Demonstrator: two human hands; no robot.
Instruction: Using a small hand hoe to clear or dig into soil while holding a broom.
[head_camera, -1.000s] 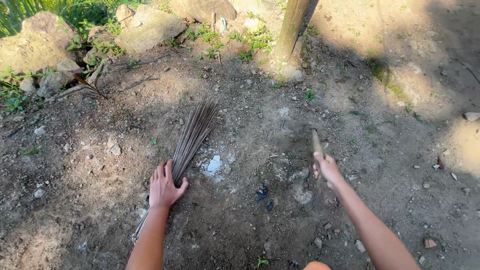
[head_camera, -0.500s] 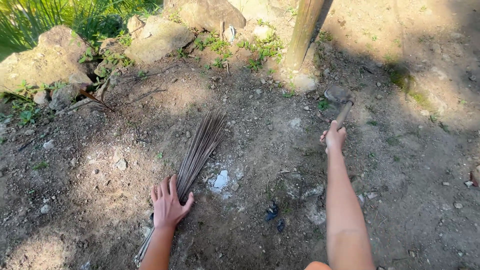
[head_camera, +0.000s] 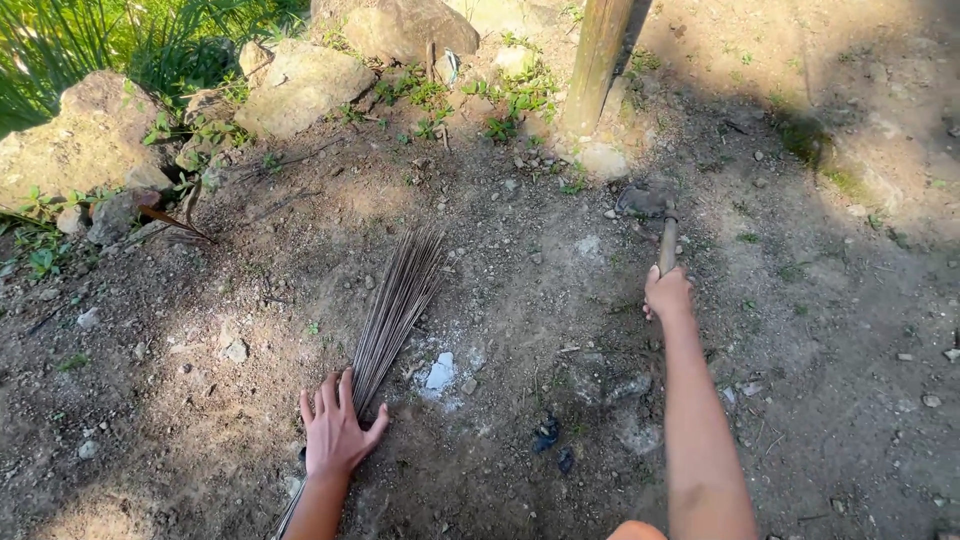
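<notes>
Dirt ground, hoe (head_camera: 660, 222) pointing away.

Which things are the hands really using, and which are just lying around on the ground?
In use:
- hoe, gripped by the right hand
- stick broom, pressed flat under the left hand

Just lying about:
- rocks
- wooden post
- white scrap
- dark bits
- weeds

Dark brown stick broom (head_camera: 395, 300) at centre-left lies on grey-brown dirt ground (head_camera: 800, 400) mottled with sun patches. A whitish patch (head_camera: 440, 372) marks the centre. Tan rocks (head_camera: 300, 85) and green grass (head_camera: 90, 35) fill the upper left.
</notes>
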